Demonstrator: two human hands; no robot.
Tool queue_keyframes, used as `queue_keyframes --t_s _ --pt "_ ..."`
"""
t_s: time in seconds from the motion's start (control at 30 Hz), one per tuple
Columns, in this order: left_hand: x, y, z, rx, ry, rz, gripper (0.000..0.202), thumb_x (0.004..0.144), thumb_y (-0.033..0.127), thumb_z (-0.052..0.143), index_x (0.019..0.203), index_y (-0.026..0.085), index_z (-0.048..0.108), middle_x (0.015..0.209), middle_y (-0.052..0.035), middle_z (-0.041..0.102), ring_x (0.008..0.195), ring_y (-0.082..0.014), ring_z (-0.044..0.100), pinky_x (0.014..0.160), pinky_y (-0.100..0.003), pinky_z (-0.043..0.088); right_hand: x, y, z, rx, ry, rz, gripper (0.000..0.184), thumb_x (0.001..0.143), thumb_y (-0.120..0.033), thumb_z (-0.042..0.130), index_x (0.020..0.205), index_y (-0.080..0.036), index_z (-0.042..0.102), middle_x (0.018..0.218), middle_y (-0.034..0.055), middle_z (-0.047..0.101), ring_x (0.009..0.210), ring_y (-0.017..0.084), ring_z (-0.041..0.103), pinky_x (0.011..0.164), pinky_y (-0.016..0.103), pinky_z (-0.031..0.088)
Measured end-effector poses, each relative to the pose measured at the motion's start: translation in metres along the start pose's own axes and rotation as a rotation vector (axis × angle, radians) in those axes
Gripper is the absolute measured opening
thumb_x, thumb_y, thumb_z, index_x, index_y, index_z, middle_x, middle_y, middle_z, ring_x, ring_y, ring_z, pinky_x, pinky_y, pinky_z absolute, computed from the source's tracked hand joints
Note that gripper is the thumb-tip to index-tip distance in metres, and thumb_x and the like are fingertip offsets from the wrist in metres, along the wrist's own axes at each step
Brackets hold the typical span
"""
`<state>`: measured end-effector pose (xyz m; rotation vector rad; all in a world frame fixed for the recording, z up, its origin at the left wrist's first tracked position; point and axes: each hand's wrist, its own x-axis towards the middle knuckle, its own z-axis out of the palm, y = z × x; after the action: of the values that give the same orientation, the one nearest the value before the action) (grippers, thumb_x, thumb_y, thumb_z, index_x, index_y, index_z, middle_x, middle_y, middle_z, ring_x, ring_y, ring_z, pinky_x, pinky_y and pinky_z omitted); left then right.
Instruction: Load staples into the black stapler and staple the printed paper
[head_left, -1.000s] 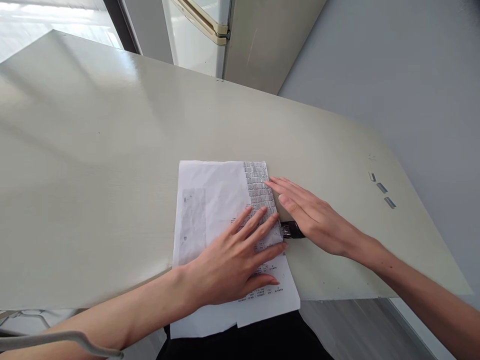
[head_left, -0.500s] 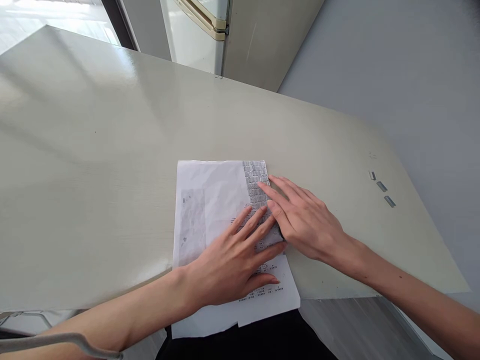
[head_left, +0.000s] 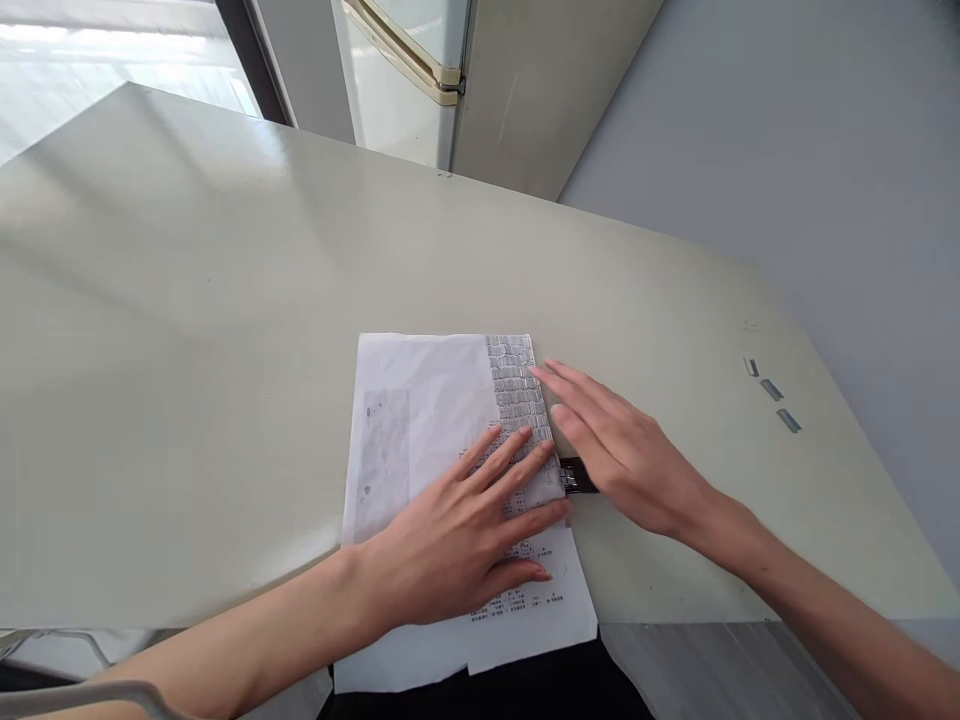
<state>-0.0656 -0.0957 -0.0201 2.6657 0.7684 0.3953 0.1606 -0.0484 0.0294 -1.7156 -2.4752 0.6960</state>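
A folded white paper [head_left: 442, 380] lies at the table's front edge, with a grey printed block on its left and rows of fine dark lines down its right. A printed sheet [head_left: 525, 630] shows beneath it, overhanging the edge. My left hand [head_left: 465, 540] is open and flat on the papers, fingers spread. Beside the paper's right edge is my right hand [head_left: 622, 450], open, its fingers stretched out. A black object with a shiny metal end [head_left: 576, 476] sticks out between the paper's edge and my right palm; my hand covers the rest, so its kind is unclear.
Three small grey metallic strips [head_left: 771, 389] lie on the right of the pale table [head_left: 225, 400]. Beyond the table stand a fridge [head_left: 405, 100] and a grey wall [head_left: 810, 130]. A grey cord [head_left: 112, 692] crosses the lower left corner.
My right hand has drawn slightly right, off the paper's edge, and more of the black object shows. The left hand stays flat on the paper. The view has shifted slightly.
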Motion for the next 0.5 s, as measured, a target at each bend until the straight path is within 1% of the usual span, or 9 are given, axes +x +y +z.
queue_keyframes --t_s 0.1,0.2,0.3,0.37,0.43,0.5 --pt "0.000 -0.001 -0.001 0.007 -0.006 -0.009 0.060 0.106 0.054 0.055 0.158 0.024 0.050 0.176 -0.0126 0.021 0.162 -0.0356 0.016 0.132 -0.059 0.021 -0.013 0.020 -0.012 0.148 -0.005 -0.061 0.051 0.114 -0.047 0.029 0.162 -0.036 0.041 0.168 -0.0014 0.047 0.156 0.024 0.041 0.124 0.050 0.043" --pt "0.000 -0.002 -0.003 0.021 -0.015 -0.015 0.060 0.106 0.053 0.056 0.159 0.025 0.049 0.176 -0.0105 0.021 0.163 -0.0346 0.017 0.133 -0.058 0.020 -0.028 0.045 -0.018 0.125 -0.033 -0.216 0.047 0.111 -0.049 0.042 0.156 -0.036 0.048 0.164 0.0007 0.052 0.153 0.027 0.046 0.122 0.052 0.045" --pt "0.000 -0.003 -0.005 0.024 -0.014 -0.012 0.059 0.106 0.051 0.058 0.159 0.025 0.050 0.176 -0.0089 0.022 0.162 -0.0343 0.018 0.134 -0.056 0.020 -0.042 0.070 -0.017 0.074 -0.038 -0.343 0.049 0.105 -0.048 0.060 0.151 -0.035 0.051 0.155 0.0043 0.060 0.144 0.031 0.056 0.116 0.052 0.050" --pt "0.000 -0.003 -0.006 0.021 -0.009 -0.008 0.059 0.106 0.049 0.059 0.159 0.025 0.050 0.176 -0.0081 0.022 0.162 -0.0349 0.018 0.133 -0.056 0.022 -0.050 0.084 -0.015 0.078 0.002 -0.362 0.046 0.104 -0.041 0.064 0.148 -0.034 0.053 0.144 0.0049 0.068 0.133 0.030 0.064 0.108 0.050 0.055" --pt "-0.001 -0.002 -0.010 0.029 -0.016 -0.006 0.059 0.107 0.048 0.058 0.161 0.026 0.047 0.176 -0.0076 0.022 0.162 -0.0347 0.018 0.133 -0.056 0.024 -0.056 0.096 -0.012 0.114 0.051 -0.339 0.037 0.105 -0.033 0.061 0.141 -0.034 0.056 0.131 0.0040 0.074 0.120 0.029 0.070 0.098 0.046 0.059" --pt "-0.006 -0.002 -0.014 0.047 -0.029 -0.022 0.059 0.108 0.045 0.055 0.163 0.026 0.043 0.177 -0.0065 0.021 0.163 -0.0336 0.018 0.132 -0.055 0.026 -0.063 0.104 -0.009 0.159 0.084 -0.300 0.030 0.106 -0.030 0.059 0.135 -0.034 0.059 0.122 0.0036 0.076 0.109 0.028 0.073 0.087 0.043 0.060"
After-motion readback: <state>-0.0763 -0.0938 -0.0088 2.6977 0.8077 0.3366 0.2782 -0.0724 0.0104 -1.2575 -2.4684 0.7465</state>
